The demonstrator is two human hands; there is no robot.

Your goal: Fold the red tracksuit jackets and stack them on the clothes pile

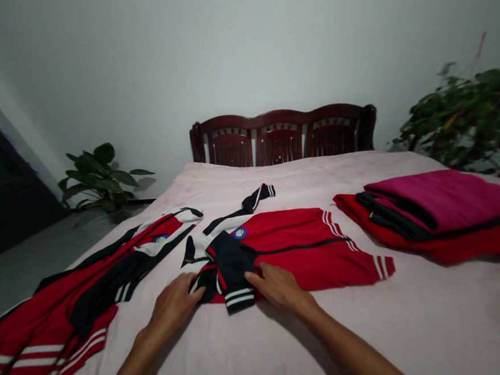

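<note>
A red, navy and white zip jacket lies flat on the bed, its collar to the left and its striped hem to the right. The near sleeve is folded across the jacket's front, with its striped cuff toward me. The far sleeve extends toward the headboard. At the near shoulder, my left hand is closed on the jacket's edge, its fingertips partly hidden in the cloth. Beside the folded sleeve, my right hand is closed on the cloth, with the thumb at the sleeve's edge.
A second, similar jacket lies loosely spread on the left of the bed. On the right sits a pile of folded clothes in magenta, dark and red. Beyond are a wooden headboard and leafy plants on both sides.
</note>
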